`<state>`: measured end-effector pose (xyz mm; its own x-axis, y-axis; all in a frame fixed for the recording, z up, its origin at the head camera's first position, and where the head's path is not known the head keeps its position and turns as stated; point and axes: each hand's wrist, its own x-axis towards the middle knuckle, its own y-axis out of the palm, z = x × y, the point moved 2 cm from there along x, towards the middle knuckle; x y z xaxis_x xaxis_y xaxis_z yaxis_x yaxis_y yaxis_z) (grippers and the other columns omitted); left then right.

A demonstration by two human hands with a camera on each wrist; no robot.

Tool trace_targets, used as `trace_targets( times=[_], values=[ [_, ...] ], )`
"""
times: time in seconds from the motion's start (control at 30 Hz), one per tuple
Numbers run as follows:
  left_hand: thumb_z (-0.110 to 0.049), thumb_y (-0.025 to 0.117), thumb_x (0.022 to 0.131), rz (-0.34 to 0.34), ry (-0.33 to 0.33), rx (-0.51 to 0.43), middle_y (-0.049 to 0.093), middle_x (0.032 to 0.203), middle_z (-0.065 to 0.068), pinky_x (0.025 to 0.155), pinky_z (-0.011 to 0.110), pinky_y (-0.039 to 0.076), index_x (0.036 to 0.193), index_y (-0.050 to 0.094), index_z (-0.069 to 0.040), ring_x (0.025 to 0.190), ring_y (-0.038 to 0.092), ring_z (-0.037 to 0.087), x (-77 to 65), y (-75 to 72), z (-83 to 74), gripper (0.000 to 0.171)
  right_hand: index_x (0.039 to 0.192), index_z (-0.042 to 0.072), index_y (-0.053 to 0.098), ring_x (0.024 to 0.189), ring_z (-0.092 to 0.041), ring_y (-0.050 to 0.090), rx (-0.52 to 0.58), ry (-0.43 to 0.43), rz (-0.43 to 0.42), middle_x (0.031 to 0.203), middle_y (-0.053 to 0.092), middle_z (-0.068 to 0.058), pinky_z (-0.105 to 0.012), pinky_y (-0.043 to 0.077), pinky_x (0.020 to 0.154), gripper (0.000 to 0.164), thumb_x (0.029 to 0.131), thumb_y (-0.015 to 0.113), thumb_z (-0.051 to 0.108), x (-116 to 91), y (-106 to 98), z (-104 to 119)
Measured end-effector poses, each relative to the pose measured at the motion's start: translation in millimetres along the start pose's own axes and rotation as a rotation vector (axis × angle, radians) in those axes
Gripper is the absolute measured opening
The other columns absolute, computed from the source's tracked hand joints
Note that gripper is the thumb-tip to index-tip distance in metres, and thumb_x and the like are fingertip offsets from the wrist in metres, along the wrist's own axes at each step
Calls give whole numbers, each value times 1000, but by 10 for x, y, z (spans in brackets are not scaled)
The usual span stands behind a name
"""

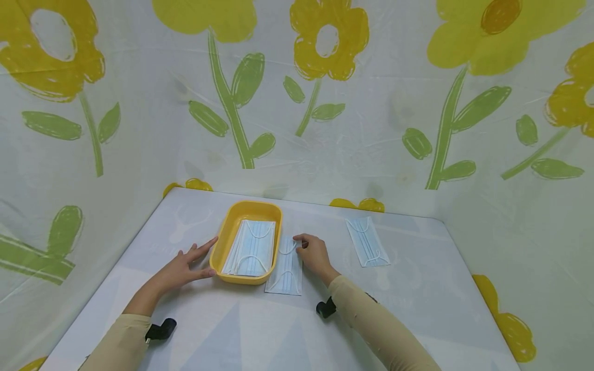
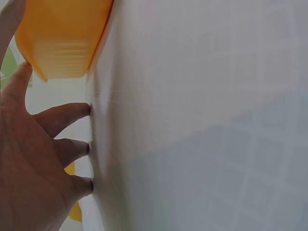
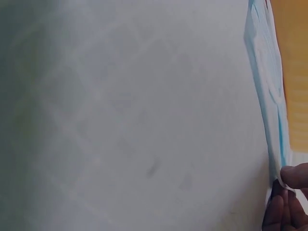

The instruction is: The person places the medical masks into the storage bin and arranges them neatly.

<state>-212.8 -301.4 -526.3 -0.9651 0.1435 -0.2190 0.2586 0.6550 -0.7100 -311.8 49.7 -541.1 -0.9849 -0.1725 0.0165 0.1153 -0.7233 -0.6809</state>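
A yellow tray (image 1: pixel 217 237) stands on the table with several light-blue face masks (image 1: pixel 255 248) stacked inside. My left hand (image 1: pixel 178 271) is spread at its left side, index finger and thumb at the rim; in the left wrist view the other fingertips (image 2: pixel 84 185) rest on the tabletop. Just right of the tray lies another face mask (image 1: pixel 289 275), partly leaning against the tray's side. My right hand (image 1: pixel 316 255) pinches this mask's right edge between thumb and fingers, as the right wrist view shows.
A further face mask (image 1: pixel 368 243) lies flat on the table, to the right of my right hand. Flower-printed cloth walls (image 1: pixel 315 154) enclose the pale table (image 1: pixel 417 309) at the back and sides. Black camera mounts (image 1: pixel 161 329) stick out at both wrists.
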Motion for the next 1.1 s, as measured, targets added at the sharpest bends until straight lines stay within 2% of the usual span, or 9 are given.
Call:
trace_targets(
  times=[0.27,0.43,0.6,0.93,1.1],
  values=[
    [-57,76,83,2,-6,-4,19,168,16,103,87,3,163,23,-34,148,1,59,-13,-7,-27,98,124,11,73,92,-20,59,-9,12,-2,113,68,-6,-34,57,82,33,92,69,4,-5,-23,-24],
    [-58,76,83,4,-13,-6,18,168,16,103,87,3,163,23,-34,148,-1,60,-15,-8,-32,99,131,11,68,92,-20,59,22,6,-19,127,63,-7,-34,56,80,40,92,72,7,8,-59,-44],
    [-58,76,83,7,-15,1,19,168,17,103,87,3,163,23,-34,148,0,60,-6,3,-22,99,138,12,63,94,-19,60,7,11,-24,138,58,-8,-33,57,82,49,90,73,7,46,-65,-66],
    [-59,76,84,3,-11,5,18,168,17,103,87,3,163,23,-34,148,0,60,1,-2,-13,98,129,10,69,100,-22,59,29,19,-25,135,62,-11,-40,55,90,36,94,68,3,-17,-87,-61],
    [-58,76,84,-5,-2,9,20,167,17,105,86,2,163,23,-33,149,2,58,5,3,-10,98,130,9,69,106,-26,61,65,28,-39,138,60,-11,-41,56,93,37,94,70,7,-7,-97,-96]
  ],
)
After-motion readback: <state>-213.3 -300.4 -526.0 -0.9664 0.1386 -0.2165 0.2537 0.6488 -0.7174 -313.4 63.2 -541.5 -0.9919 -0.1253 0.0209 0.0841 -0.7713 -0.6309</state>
